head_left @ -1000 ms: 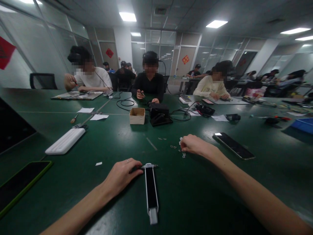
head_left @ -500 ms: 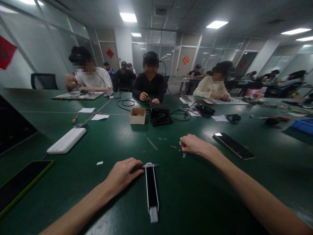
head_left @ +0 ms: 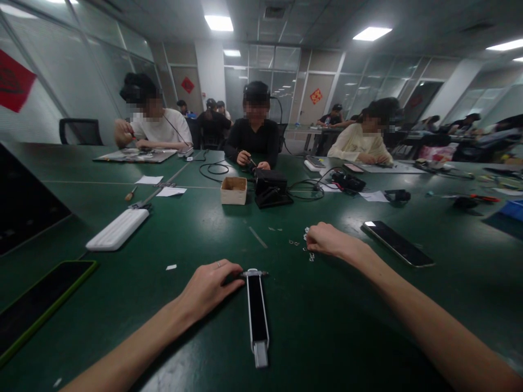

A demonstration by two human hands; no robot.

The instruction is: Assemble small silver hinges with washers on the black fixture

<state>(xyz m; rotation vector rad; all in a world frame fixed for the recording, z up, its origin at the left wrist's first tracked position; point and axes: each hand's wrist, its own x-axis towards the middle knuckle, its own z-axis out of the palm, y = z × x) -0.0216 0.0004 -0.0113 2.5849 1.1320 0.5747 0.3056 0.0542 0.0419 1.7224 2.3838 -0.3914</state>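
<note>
A long, narrow device point(head_left: 257, 309) with a black face and white edges lies on the green table in front of me. A thin metal rod point(head_left: 256, 273) crosses its far end, and a pale, flat piece point(head_left: 260, 355) sticks out of its near end. With thumb and fingers, my left hand point(head_left: 214, 282) pinches the rod's left end. Farther off to the right, my right hand point(head_left: 327, 239) is closed, fingertips down among several small, light-coloured parts point(head_left: 311, 257). Whatever its fingers may hold is hidden. Several tiny ring-like pieces point(head_left: 293, 242) lie just left of those fingers.
Phones lie at right point(head_left: 398, 244) and left point(head_left: 41, 305). Beyond are a white slab-like case point(head_left: 118, 230), a small open box point(head_left: 233, 197) and a black device with cables point(head_left: 273, 190). Co-workers sit across the green table point(head_left: 196, 223).
The whole view has shifted slightly, so everything sits a little farther right in the picture. Both hands keep nearly the same places and poses on the table.
</note>
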